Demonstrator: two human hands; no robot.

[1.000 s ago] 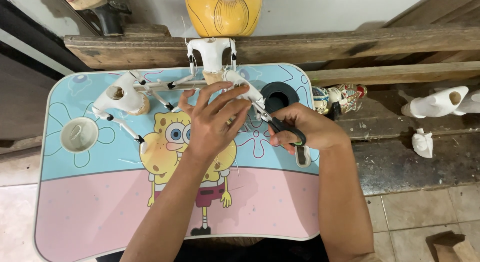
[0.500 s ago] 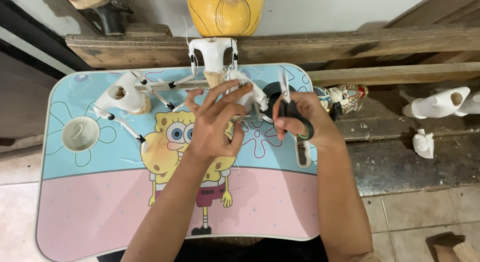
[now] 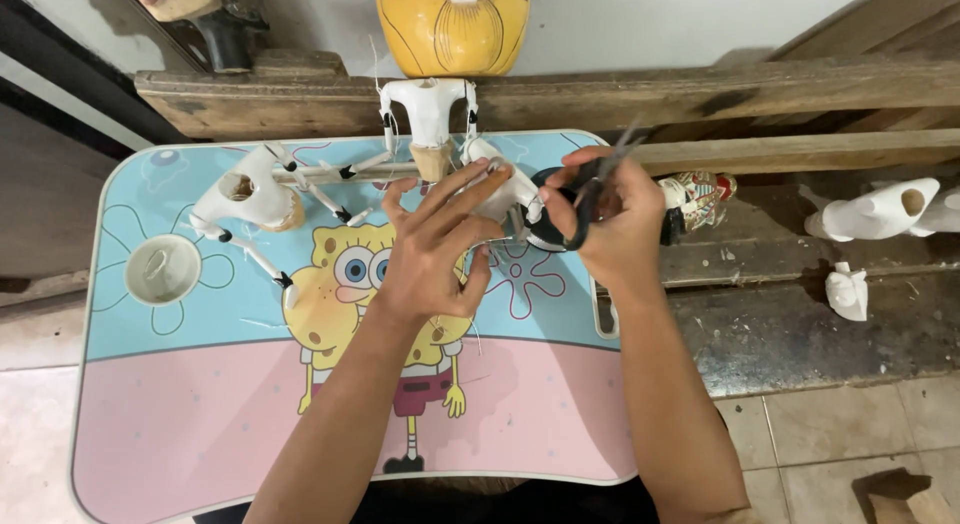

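**Scissors at the white puppet part**

Landmark: the cartoon figure printed on the bench.

The left hand lies over the figure's head, fingers spread and curled down onto a white puppet part just beyond it; the grip is a loose clamp from above. The right hand, to the right of the figure, is closed through the handles of black scissors, blades pointing up and away, near the part but not seen touching it. Thin threads trail around the part.

Judgement: a clean cut wants the part pinned firmly and the blades kept clear of the left fingertips.

Left of the figure lie a white torso with stick limbs and a small cup. Beyond, a white bust stands under a yellow head.
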